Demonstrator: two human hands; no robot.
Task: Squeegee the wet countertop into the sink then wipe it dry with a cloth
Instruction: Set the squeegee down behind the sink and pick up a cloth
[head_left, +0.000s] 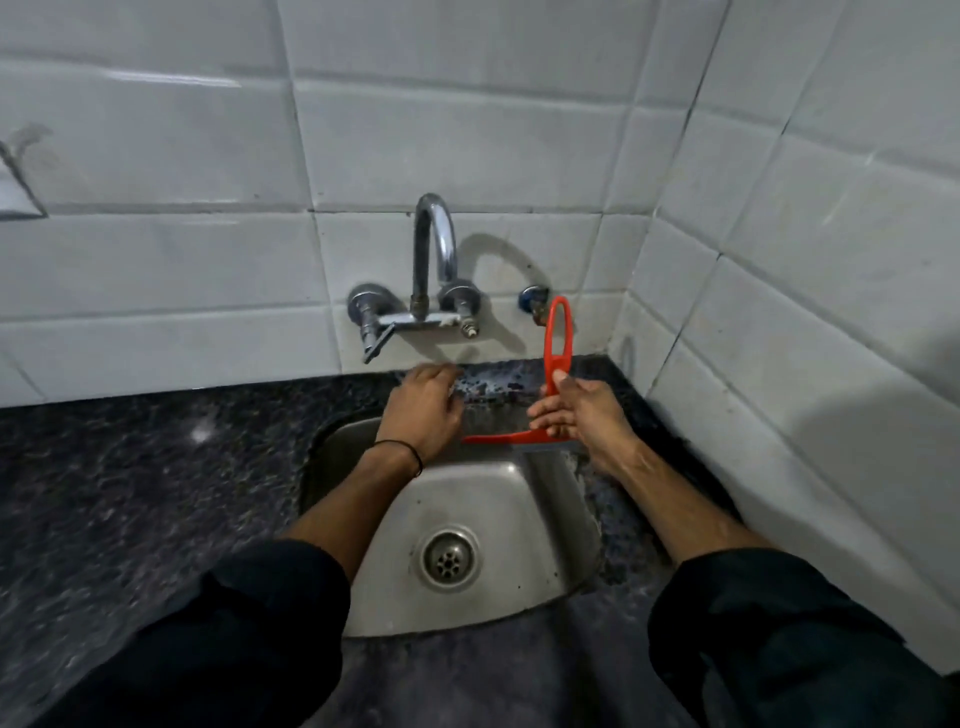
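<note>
My right hand (574, 410) grips the red squeegee (550, 384), blade at the sink's (550, 530) back rim; my left hand (423, 402) rests loosely curled, empty, on the wet table (483, 384) behind it; I judge a tilted blade would leave streaks, or fling water at the wall; no cloth in view.
</note>
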